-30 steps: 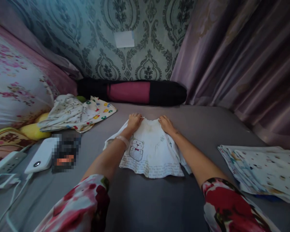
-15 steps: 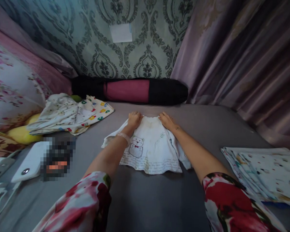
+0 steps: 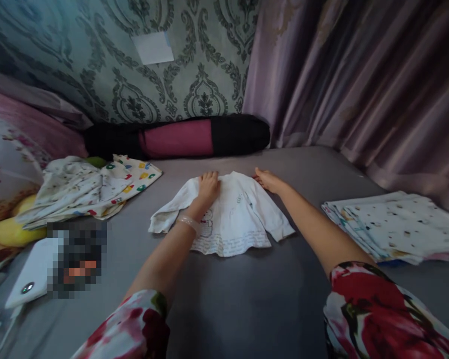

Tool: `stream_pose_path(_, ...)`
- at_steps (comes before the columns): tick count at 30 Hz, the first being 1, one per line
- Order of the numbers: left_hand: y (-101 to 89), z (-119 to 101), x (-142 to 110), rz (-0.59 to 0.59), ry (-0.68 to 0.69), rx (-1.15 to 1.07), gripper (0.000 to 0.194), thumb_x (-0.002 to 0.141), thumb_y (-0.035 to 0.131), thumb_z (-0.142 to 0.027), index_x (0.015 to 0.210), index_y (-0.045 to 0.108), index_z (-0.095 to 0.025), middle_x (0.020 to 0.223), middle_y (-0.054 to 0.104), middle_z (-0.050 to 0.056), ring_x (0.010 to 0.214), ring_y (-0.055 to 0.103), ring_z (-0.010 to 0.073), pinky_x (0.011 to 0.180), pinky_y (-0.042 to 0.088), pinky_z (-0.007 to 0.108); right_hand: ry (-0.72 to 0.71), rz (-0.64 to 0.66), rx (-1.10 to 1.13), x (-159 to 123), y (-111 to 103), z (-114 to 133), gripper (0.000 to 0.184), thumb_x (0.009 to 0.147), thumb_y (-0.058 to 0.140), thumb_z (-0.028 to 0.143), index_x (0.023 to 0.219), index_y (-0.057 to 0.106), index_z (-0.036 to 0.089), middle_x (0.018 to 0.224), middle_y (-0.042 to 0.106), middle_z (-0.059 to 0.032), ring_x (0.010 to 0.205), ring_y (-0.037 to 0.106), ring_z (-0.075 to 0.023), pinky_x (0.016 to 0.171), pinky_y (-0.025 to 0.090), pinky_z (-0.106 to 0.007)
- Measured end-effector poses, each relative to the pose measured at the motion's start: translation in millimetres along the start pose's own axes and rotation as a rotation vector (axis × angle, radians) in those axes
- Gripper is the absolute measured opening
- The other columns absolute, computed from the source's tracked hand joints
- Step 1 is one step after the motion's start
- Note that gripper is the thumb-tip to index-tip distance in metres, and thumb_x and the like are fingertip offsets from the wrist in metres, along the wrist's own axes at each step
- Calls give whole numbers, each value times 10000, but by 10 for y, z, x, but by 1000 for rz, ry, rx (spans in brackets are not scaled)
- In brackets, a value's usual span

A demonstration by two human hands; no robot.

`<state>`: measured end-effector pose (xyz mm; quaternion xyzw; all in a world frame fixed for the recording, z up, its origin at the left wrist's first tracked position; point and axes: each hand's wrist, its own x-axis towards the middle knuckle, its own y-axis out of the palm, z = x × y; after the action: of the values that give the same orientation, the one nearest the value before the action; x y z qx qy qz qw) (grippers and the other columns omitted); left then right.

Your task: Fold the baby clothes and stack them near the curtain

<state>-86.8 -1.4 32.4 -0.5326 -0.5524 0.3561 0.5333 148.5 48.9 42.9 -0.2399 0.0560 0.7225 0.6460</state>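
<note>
A small white long-sleeved shirt [image 3: 228,214] lies spread on the grey bed sheet [image 3: 224,304], collar away from me and sleeves out to both sides. Its front has a bear drawing, partly covered by my left forearm, and lines of print along the hem. My left hand [image 3: 209,186] rests flat on the shirt beside the collar, fingers stretched forward. At the shirt's right shoulder, my right hand [image 3: 268,180] has its fingers and thumb drawn together on the fabric edge.
Folded patterned cloths [image 3: 400,224] lie at the right. To the left are a crumpled printed garment [image 3: 86,187], a yellow cushion [image 3: 15,227], a white power bank [image 3: 33,274] with cables, and a blurred-out item. A black and pink long bag [image 3: 175,138] lies along the wall.
My right hand has moved from the collar outward to the right shoulder, and the right sleeve now lies spread out. My left hand stays near the collar. The view has turned rightward.
</note>
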Motion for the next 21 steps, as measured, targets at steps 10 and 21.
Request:
stream_pose_path(10,47,-520,-253,152,151,-171,303,928,416,-183,1216,510,-181,1339,551,130,1258,479,248,1044,329,423,78,123,-80,-751,-373,-420,236,947,558,366,867,626,155,825,722,-73,706,657,-132,614,521,-198)
stream_pose_path(21,-132,-610,-779,311,119,-111,291,913,494,-258,1193,532,-185,1351,513,126,1284,458,264,1022,415,403,15,303,-316,-993,-776,-502,433,659,637,63,1084,656,142,937,736,-56,760,669,-154,663,511,-233)
